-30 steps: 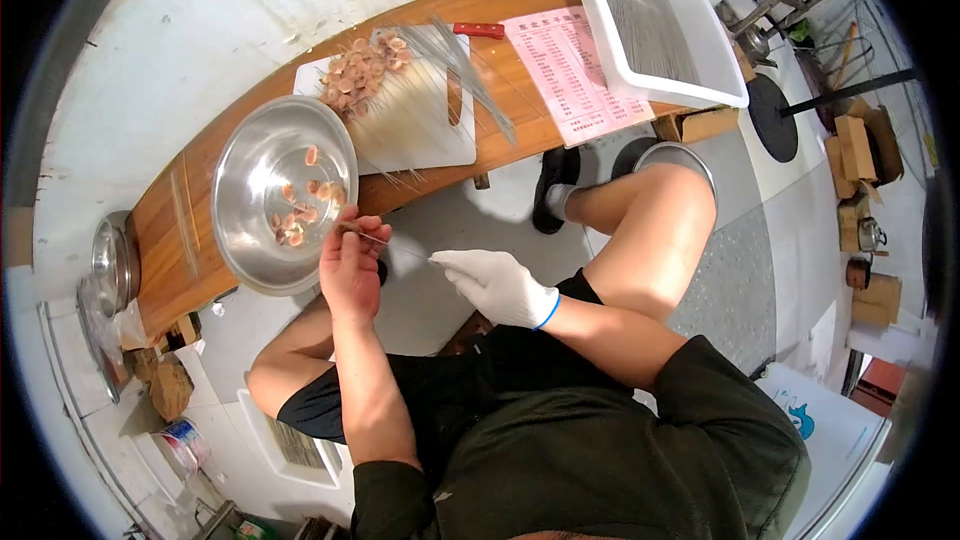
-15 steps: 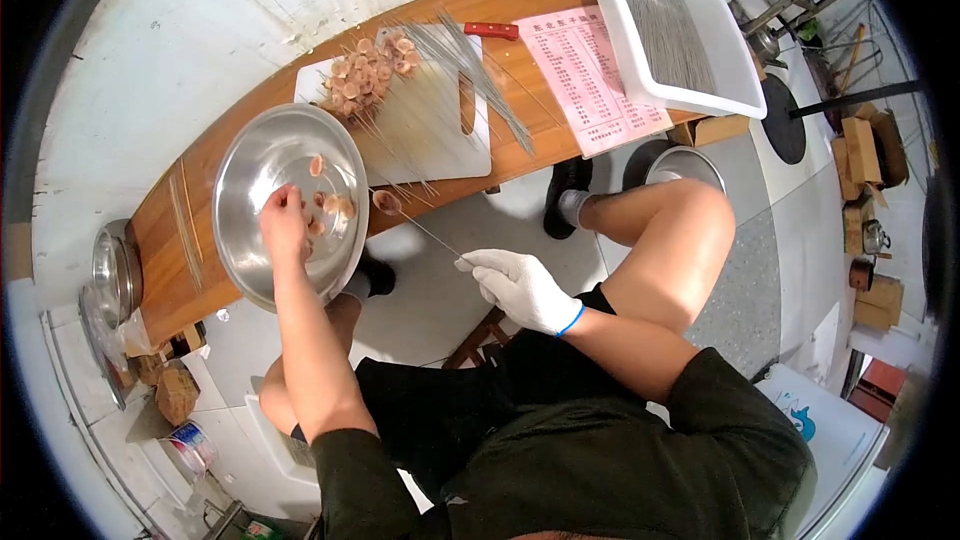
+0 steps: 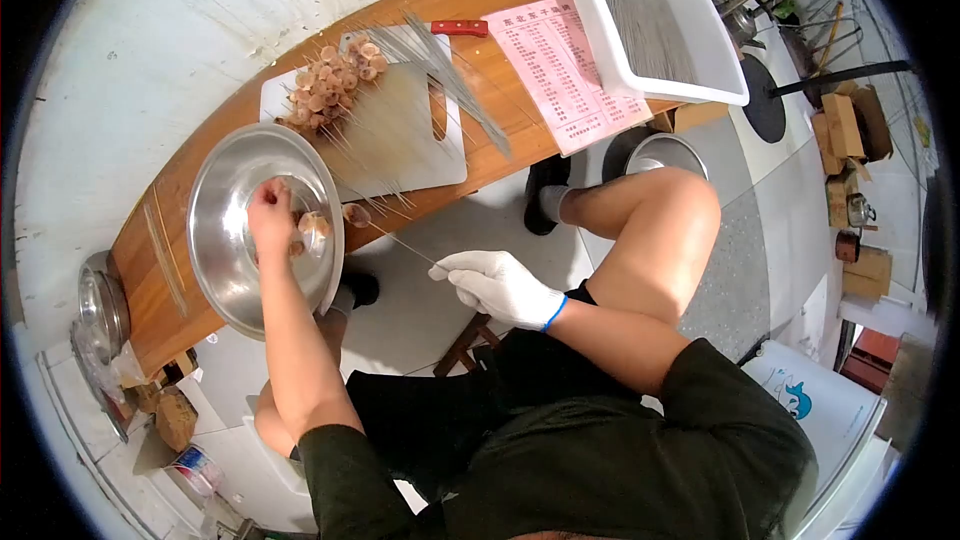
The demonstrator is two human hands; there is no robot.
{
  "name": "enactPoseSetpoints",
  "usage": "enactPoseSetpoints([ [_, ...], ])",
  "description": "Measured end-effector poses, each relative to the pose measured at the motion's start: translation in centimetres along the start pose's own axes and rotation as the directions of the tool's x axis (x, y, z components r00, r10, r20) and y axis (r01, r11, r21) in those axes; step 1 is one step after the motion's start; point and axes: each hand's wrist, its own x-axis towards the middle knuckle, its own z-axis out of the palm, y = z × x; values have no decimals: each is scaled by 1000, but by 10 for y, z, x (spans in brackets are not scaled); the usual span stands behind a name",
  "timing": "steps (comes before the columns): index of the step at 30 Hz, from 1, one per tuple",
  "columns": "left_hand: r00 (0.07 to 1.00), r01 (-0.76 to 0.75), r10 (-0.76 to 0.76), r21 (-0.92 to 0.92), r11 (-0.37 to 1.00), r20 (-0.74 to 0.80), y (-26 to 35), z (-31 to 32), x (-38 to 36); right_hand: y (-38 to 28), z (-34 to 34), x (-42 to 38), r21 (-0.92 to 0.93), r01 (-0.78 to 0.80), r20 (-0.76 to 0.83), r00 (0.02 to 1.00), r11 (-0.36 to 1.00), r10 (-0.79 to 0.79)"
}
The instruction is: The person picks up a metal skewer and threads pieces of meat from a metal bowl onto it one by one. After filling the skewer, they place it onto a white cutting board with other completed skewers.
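A wide steel bowl point(image 3: 215, 185) stands at the table's left front, with a few round orange-brown food pieces point(image 3: 314, 228) inside. Reaching down into it is my bare left hand point(image 3: 270, 220), its fingers bunched together; whatever they pinch is hidden. My right hand point(image 3: 500, 287), in a white knitted glove with a blue cuff edge, is closed around the near end of a thin metal skewer point(image 3: 398, 240). One round brownish piece point(image 3: 356, 215) is threaded at the skewer's far tip, just right of the bowl's rim. Behind it, a bunch of loaded skewers point(image 3: 325, 90) lies on a white cutting board point(image 3: 440, 165).
Bare skewers point(image 3: 455, 85) and a red-handled knife point(image 3: 459, 28) lie by the board. Right of them are a pink printed sheet point(image 3: 545, 70) and a white bin point(image 3: 690, 90) of skewers. Stacked steel bowls point(image 3: 103, 305) stand far left; a steel pot point(image 3: 670, 152) is beyond my right knee.
The whole view has shifted, so the table things sit further left. My left hand has changed position among the pieces in the bowl. My right hand keeps its hold on the skewer.
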Motion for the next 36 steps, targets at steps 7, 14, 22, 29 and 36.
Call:
enactPoseSetpoints([
  [7,972,208,-207,-802,560,107,41,-39,-93,-3,12,-17,18,16,48,999,1000,-17],
  [14,949,227,-273,-944,241,159,41,-54,-145,1,19,-36,-104,39,102,994,994,-28],
  [22,973,34,-228,-973,230,-20,51,-47,-158,16,20,-46,-223,152,114,985,963,-129],
  [29,970,32,-243,-991,128,0,59,-48,-162,21,19,-47,-297,193,122,979,935,-164],
  [36,946,42,-316,-995,-93,70,52,-50,-162,26,22,-45,-269,197,122,978,943,-169],
])
